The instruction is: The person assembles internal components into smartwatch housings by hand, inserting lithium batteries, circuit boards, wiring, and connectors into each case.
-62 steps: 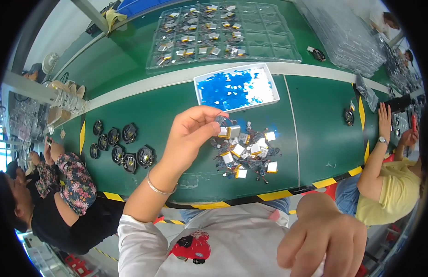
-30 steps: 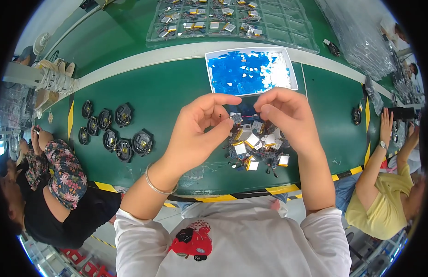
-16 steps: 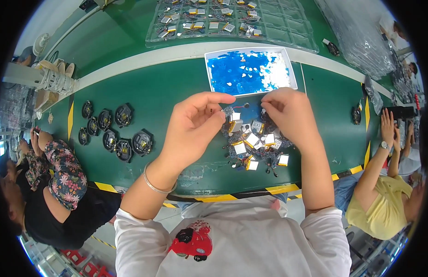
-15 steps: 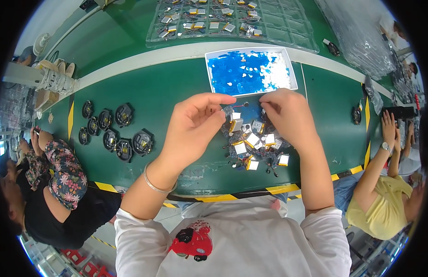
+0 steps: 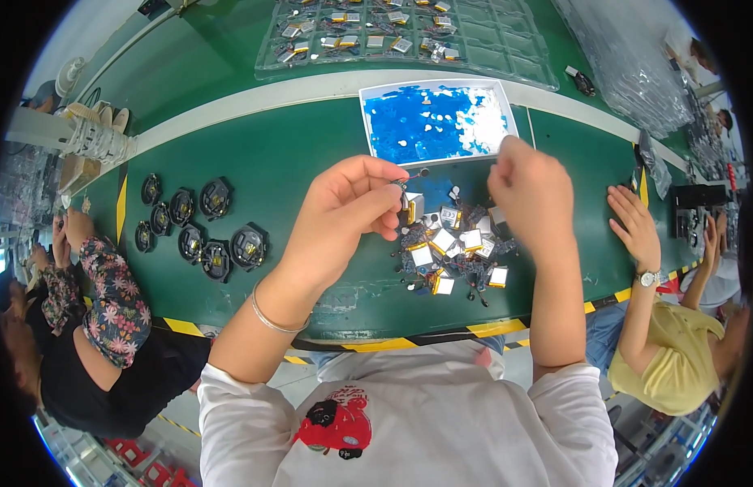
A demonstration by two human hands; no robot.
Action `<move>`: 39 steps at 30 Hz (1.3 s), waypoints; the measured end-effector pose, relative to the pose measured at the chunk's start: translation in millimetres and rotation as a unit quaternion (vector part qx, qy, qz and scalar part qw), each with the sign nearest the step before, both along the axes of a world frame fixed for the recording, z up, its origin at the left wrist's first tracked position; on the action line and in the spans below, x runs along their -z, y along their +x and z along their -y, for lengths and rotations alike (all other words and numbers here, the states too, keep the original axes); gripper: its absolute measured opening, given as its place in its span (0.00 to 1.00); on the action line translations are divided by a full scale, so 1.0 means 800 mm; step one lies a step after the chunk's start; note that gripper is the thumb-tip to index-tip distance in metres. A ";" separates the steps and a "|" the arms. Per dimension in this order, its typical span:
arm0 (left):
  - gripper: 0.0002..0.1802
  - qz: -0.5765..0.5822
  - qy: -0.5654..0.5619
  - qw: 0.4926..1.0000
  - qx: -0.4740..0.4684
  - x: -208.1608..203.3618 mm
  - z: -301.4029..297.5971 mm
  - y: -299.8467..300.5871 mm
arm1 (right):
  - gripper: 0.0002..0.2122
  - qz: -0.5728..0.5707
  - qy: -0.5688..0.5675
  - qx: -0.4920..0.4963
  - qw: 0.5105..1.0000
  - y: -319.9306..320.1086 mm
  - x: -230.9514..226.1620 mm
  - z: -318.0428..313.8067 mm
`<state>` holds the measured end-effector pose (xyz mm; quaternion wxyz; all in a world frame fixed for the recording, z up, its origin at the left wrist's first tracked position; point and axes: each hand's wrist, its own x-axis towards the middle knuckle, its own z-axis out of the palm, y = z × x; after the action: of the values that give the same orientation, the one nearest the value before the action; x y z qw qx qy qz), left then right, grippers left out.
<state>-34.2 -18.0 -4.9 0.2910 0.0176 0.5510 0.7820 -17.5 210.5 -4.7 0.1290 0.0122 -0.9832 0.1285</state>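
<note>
The box (image 5: 441, 159) bars the way beyond the battery pile (image 5: 445, 243), bare table (image 5: 295, 146) extends leftward, my left hand (image 5: 348, 203) pinches a wired part (image 5: 404, 188), and my right hand (image 5: 535, 191) curls, contents hidden.

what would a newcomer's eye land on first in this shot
Probably the white tray, its inside bright blue and white, lying beyond the heap. Next comes that heap of silver packs and dark parts on the green table, where the left hand pinches a small wired part. Off to the left, eight black housings sit grouped together.
</note>
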 end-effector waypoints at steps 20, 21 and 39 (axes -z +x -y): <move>0.07 -0.071 0.007 0.997 0.027 0.001 -0.012 0.020 | 0.06 0.162 -0.625 -0.122 0.754 0.020 -0.004 0.050; 0.07 -0.086 0.004 0.996 0.005 0.000 -0.013 0.021 | 0.06 0.161 -0.625 -0.122 0.754 0.021 -0.002 0.052; 0.08 -0.164 -0.017 0.986 -0.021 0.004 -0.017 0.027 | 0.06 0.060 -0.501 -0.157 0.849 0.020 0.002 0.049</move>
<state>-12.5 -4.3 -8.2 0.1801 0.1290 0.6044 0.7652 -1.1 171.5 -6.4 0.0369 0.0928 -0.7759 0.6229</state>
